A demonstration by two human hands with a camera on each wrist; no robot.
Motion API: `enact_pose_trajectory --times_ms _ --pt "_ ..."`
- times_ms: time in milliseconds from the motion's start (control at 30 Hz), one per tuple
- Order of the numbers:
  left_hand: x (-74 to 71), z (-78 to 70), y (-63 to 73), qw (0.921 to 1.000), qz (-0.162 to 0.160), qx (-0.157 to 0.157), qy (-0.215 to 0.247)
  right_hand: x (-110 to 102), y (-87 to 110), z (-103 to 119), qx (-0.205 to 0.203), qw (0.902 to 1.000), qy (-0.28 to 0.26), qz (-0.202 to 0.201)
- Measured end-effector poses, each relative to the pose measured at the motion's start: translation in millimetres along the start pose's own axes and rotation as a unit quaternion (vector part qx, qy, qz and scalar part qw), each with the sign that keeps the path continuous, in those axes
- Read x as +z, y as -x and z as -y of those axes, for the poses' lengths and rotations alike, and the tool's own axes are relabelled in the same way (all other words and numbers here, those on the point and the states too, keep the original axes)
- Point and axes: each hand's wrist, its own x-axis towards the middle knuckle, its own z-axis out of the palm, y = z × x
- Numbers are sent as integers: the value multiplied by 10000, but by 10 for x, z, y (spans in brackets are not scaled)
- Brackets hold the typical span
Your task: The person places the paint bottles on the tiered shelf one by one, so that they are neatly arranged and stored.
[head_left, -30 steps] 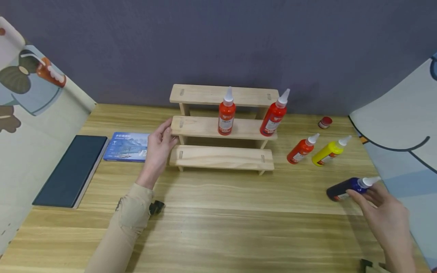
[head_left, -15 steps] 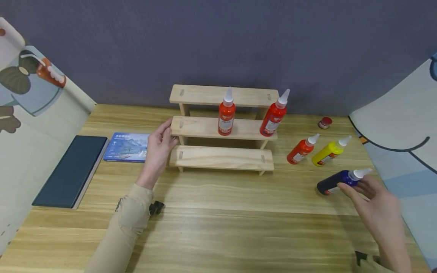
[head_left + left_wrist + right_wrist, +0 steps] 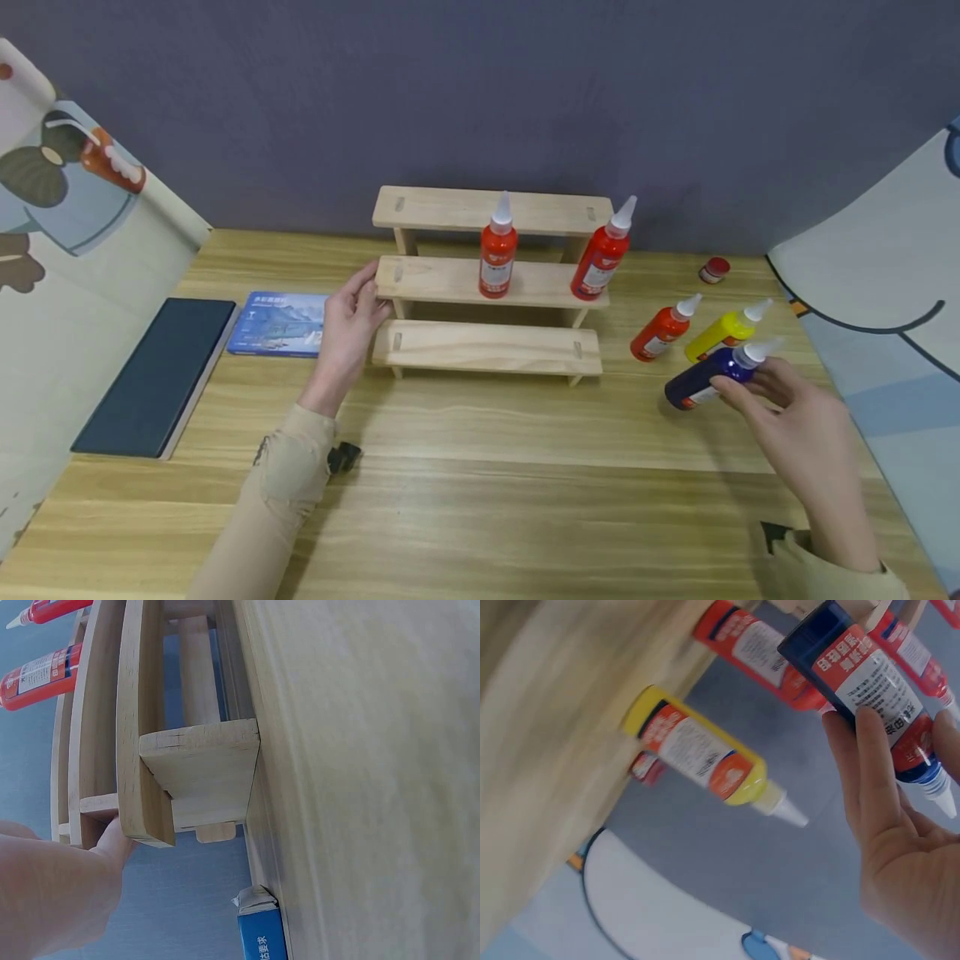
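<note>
A dark blue paint bottle (image 3: 702, 380) with a white nozzle cap is in my right hand (image 3: 802, 425), pinched between thumb and fingers and tilted above the table. In the right wrist view its label (image 3: 874, 688) faces the camera. My left hand (image 3: 348, 323) grips the left end of the middle step of a three-step wooden shelf (image 3: 487, 344); part of its fingers is hidden behind the wood. Two red paint bottles stand on that middle step, one near the centre (image 3: 497, 260) and one at the right end (image 3: 599, 262).
A red bottle (image 3: 660, 332) and a yellow bottle (image 3: 722, 332) stand on the table right of the shelf. Behind them lies a small red-lidded jar (image 3: 713, 269). A blue box (image 3: 276, 323) and a dark flat book (image 3: 157, 375) lie at left.
My right hand has carried the blue bottle leftward and away from me, and it now partly overlaps the yellow bottle in the head view. The left hand and the shelf have stayed put.
</note>
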Motion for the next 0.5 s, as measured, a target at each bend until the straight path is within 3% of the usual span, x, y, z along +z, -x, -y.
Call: enact_pose_trajectory --times_ms 500 --pt "11 -8 -4 10000 -19 -45 -17 106 -122 390 -537 9973 -507 50"
